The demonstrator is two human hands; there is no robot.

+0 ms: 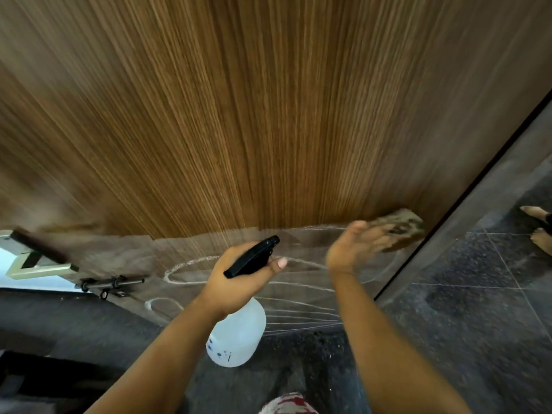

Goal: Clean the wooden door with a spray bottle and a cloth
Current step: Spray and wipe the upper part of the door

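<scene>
The wooden door [268, 115] with vertical grain fills the upper view. My left hand [239, 276] grips the neck of a white spray bottle [239, 336] under its black trigger head [254, 258], nozzle toward the door. My right hand [355, 246] presses a brownish cloth [403, 228] against the door near its right edge; the hand is blurred, and the cloth hides the fingertips. White streaks and loops mark the lower, greyer part of the door [298, 294].
A metal lever handle [38, 264] and a dark bolt latch [110, 283] sit at the door's left. Dark speckled floor tiles [478, 324] lie right and below. Bare feet of another person [537, 228] show at the right edge.
</scene>
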